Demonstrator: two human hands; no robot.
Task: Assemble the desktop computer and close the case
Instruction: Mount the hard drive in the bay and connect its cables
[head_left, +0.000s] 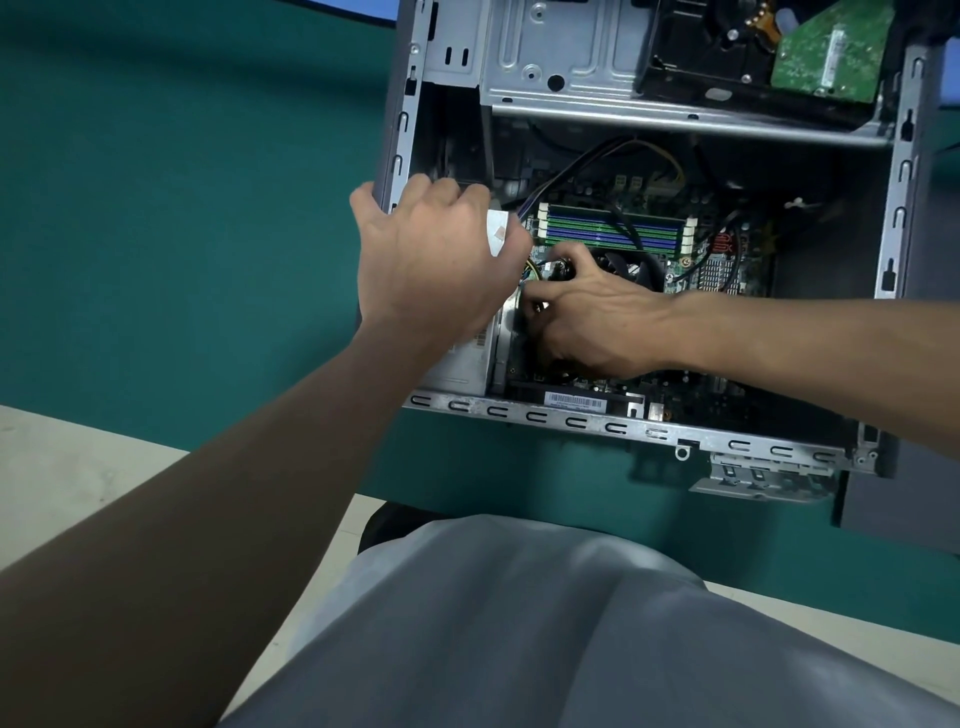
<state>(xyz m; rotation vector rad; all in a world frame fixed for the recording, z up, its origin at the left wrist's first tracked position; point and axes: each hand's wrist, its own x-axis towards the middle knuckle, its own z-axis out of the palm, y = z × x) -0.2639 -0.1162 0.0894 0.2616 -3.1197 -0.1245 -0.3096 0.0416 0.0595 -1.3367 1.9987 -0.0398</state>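
Observation:
An open desktop case (623, 422) lies on its side on a green mat. Inside I see the motherboard with green and blue RAM slots (613, 228) and a black CPU cooler (631, 270), partly hidden. My left hand (431, 260) rests over the case's left wall, fingers curled on the power supply (467, 358) and its wall edge. My right hand (587, 322) reaches inside from the right. Its fingertips pinch a small black connector with coloured wires (550, 270) at the cooler's left side. A hard drive with a green circuit board (826, 52) sits in the upper right bay.
A silver drive cage (561, 57) spans the case top. Black cables (623, 156) loop over the board. A loose metal bracket (763, 480) lies on the mat just below the case's near edge. The green mat (182, 234) extends left; my grey-clad lap fills the bottom.

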